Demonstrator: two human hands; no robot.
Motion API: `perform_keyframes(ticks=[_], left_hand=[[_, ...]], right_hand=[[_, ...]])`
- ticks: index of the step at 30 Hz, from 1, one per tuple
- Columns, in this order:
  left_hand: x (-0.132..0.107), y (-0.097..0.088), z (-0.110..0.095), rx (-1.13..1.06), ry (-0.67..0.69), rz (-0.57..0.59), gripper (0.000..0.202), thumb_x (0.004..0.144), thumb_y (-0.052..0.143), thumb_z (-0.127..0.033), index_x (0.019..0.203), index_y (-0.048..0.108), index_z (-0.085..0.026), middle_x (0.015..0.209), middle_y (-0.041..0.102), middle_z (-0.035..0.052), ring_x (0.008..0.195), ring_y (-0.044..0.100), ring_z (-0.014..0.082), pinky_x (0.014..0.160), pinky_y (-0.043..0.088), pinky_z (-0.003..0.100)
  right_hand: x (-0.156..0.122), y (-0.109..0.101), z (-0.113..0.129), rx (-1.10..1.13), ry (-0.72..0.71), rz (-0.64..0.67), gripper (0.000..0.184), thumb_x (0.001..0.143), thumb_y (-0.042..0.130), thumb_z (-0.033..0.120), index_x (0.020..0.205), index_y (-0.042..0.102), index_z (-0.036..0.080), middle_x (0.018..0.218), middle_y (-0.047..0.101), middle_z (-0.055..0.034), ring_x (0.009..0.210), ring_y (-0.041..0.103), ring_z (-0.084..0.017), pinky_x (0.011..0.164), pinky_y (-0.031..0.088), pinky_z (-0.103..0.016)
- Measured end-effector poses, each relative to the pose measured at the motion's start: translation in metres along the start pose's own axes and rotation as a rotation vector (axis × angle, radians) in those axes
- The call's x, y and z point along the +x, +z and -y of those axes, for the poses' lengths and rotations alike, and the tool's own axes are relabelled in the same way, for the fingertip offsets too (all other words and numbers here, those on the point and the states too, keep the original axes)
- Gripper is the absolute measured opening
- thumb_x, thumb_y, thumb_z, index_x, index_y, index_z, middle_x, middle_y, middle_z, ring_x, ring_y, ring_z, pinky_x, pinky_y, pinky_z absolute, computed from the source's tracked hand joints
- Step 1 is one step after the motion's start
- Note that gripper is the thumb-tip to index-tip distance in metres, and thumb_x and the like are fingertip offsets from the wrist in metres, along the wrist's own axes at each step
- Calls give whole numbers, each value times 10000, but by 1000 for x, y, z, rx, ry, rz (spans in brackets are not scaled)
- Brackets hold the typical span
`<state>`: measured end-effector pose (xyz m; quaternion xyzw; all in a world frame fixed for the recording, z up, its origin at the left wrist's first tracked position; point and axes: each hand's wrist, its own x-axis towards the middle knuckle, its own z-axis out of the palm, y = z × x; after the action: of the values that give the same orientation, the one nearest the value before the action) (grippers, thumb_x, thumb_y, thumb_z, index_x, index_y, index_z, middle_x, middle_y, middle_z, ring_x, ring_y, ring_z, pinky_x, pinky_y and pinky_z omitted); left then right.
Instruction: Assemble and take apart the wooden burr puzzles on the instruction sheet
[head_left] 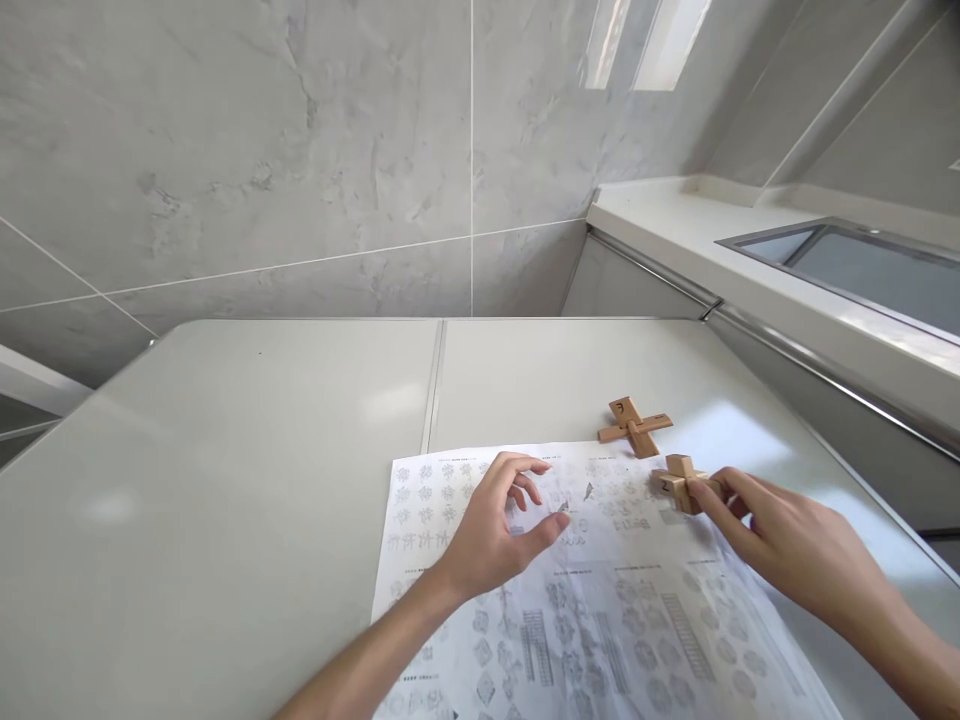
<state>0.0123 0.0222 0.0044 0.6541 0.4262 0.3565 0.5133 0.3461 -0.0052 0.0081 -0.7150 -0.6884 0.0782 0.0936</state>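
My right hand [757, 515] is closed on a small wooden puzzle piece [679, 482] made of joined blocks, near the upper right part of the printed sheet. The hand covers this piece's right side. Over the middle of the sheet [450, 630], my left hand [510, 520] is held with thumb and fingers curved apart and nothing between them. Just beyond the sheet's top edge lies a cross of interlocked wooden puzzle pieces [636, 428], with dark marks on two of its arms. Rows of small grey diagrams cover the sheet.
The pale folding table [225, 500] has a seam across its middle. Behind it stands a grey tiled wall [300, 150]. A white counter [675, 230] with a metal-framed sink [862, 270] runs along the right, with a metal rail [652, 268] on its front.
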Motion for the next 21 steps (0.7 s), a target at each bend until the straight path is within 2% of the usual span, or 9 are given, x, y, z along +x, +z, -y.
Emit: perform_keyframes(ticks=[3,6,10,12,15,17,19,21], left_hand=[[-1,0,0,8,24,-25,371,948,728,-435,1261,626,-265,1262,628,87,946,646,185,873,555,367],[-1,-3,-2,9,56,-60,288,991,662,-409,1223,644,-240,1137,678,72,894,648,175,872,556,362],[3,-13,-6,33,51,-174,231,1011,624,-402,1147,660,-219,960,690,44,886,649,184,902,548,364],[6,-22,-8,50,32,-233,242,1014,617,-423,1137,665,-220,981,698,49,948,657,199,929,540,366],[6,-42,-11,78,11,-286,280,1010,609,-461,1144,671,-223,1115,705,70,1058,662,222,968,530,370],[1,-60,-12,147,-13,-292,285,998,616,-468,1143,673,-230,1139,706,65,1074,655,226,970,517,359],[-7,-81,-10,230,-38,-297,270,983,614,-469,1096,675,-232,1064,702,50,1018,651,223,920,510,336],[-15,-105,-5,317,-38,-305,258,957,610,-467,880,626,-221,861,635,12,854,611,196,804,485,296]], right_hand=[[1,0,-1,8,0,20,546,1006,367,720,729,515,273,648,675,-35,467,584,-220,445,304,-291],[-1,-1,-3,-11,19,46,580,997,352,756,708,502,277,563,623,-23,435,552,-223,430,277,-286],[-11,-7,-6,-49,53,59,592,986,354,777,680,447,279,527,596,-13,453,542,-230,442,279,-283],[-19,-10,-7,-48,62,48,592,976,360,788,684,449,281,525,594,-12,450,539,-233,444,280,-288],[-36,-14,-3,-5,57,0,574,976,376,777,690,452,285,514,582,-11,437,544,-238,434,268,-298],[-49,-12,4,70,23,9,549,989,411,736,683,435,282,511,577,0,442,557,-232,449,308,-304],[-63,-5,15,147,-11,53,524,1007,416,691,683,431,279,505,573,10,437,561,-227,468,343,-308],[-74,7,29,223,-59,108,485,1026,418,645,711,484,282,548,622,3,475,612,-233,486,364,-307]])
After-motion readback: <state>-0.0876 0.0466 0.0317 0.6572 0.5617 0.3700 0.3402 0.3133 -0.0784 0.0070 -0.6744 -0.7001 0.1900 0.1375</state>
